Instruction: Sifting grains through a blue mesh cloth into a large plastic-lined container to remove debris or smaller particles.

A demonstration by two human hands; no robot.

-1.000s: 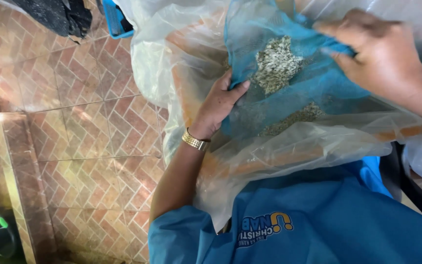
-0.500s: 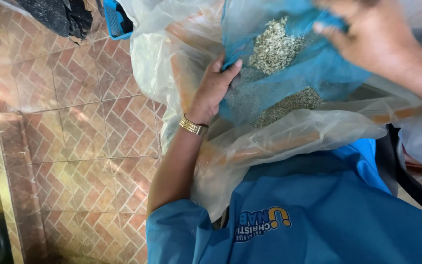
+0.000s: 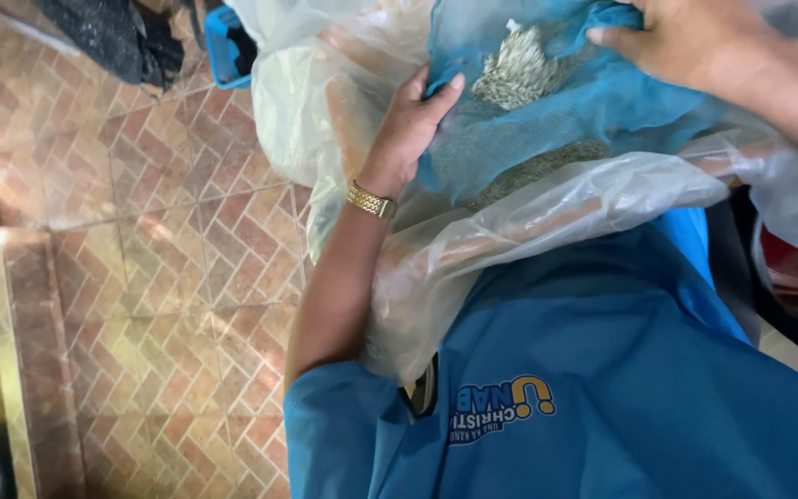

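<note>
Presently left hand (image 3: 408,129) and right hand (image 3: 685,42) each grip blue mesh (image 3: 602,102); pale grains (image 3: 519,74) between them remain bunched inside, unsorted

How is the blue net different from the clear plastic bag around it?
The blue net is fine mesh, coloured blue; the plastic bag is smooth, shiny and nearly colourless. The blue net lies inside and carries the pale grains; the plastic bag wraps outside it. Both are see-through, crumpled, and touched by the left hand; the right hand grips the net.
</note>
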